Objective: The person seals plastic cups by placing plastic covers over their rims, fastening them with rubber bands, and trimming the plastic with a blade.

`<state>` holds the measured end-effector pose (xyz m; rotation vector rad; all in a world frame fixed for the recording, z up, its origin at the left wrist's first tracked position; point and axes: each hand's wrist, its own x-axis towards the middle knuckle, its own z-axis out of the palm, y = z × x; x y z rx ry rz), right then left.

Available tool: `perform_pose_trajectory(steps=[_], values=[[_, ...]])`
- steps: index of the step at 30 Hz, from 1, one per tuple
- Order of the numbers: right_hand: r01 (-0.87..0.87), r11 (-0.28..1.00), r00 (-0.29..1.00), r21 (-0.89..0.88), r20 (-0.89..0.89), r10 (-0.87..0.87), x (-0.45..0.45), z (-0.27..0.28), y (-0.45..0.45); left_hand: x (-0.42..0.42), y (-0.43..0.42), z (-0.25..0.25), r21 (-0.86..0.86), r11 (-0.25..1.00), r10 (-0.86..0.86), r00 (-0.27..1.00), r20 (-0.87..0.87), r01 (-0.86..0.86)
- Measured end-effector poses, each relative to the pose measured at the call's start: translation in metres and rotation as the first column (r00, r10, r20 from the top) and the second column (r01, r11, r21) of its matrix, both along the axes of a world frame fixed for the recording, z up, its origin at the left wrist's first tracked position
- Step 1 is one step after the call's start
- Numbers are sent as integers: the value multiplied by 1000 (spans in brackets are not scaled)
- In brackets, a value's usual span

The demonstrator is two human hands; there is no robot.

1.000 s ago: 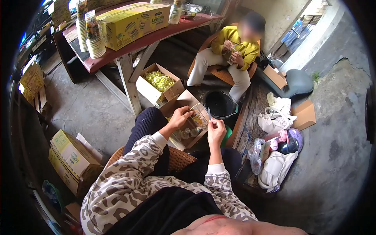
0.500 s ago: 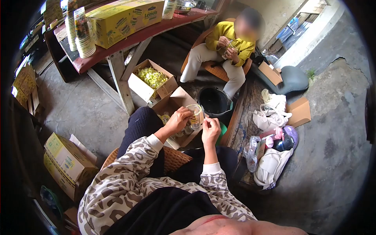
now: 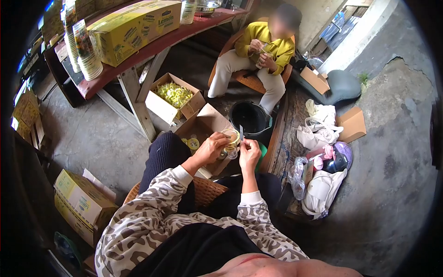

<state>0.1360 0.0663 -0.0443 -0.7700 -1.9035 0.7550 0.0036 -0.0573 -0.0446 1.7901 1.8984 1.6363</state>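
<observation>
My left hand [image 3: 211, 150] is closed on the rim of a clear plastic cup [image 3: 232, 151], which has a yellow ring round its mouth. In my right hand [image 3: 249, 155] a small thin blade [image 3: 241, 133] is pinched, pointing up beside the cup's rim. Its handle, if any, is hidden by my fingers. Below both hands stands an open cardboard box [image 3: 213, 119] with several cups inside, partly covered by my hands. A black bucket [image 3: 249, 117] is just beyond my right hand.
A carton of yellow-green strips [image 3: 173, 94] stands by the red table [image 3: 108, 74]. Stacked cups [image 3: 87, 60] and a yellow lemon carton [image 3: 134, 32] are on the table. Opposite sits a person in a yellow jacket [image 3: 258, 37]. Bags [image 3: 323, 194] lie at right.
The blade now stands upright and visible above my right fingers. The cup has tilted, its mouth turned more towards me. The view has shifted slightly.
</observation>
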Motion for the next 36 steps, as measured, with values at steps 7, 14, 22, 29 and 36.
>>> perform_pose_trajectory(steps=[7, 14, 22, 29, 36], values=[[1, 1000, 998, -2, -68, -1, 8, 2, 8, -36, -19, 29, 99, 956, 280, 960, -11, -277], [-16, 999, 994, -32, -110, 12, 9, 12, 7, -89, -60, 77, 120, 860, 496, 868, 33, -496], [-66, 995, 988, -72, -145, 55, 12, 26, 6, -153, -131, 137, 263, 738, 660, 747, -87, -621], [-68, 997, 984, -28, -169, 62, 20, 31, 13, -176, -188, 188, 279, 644, 765, 600, -235, -712], [-108, 993, 973, -43, -211, 97, 20, 32, 14, -191, -232, 241, 430, 410, 912, 369, -179, -805]])
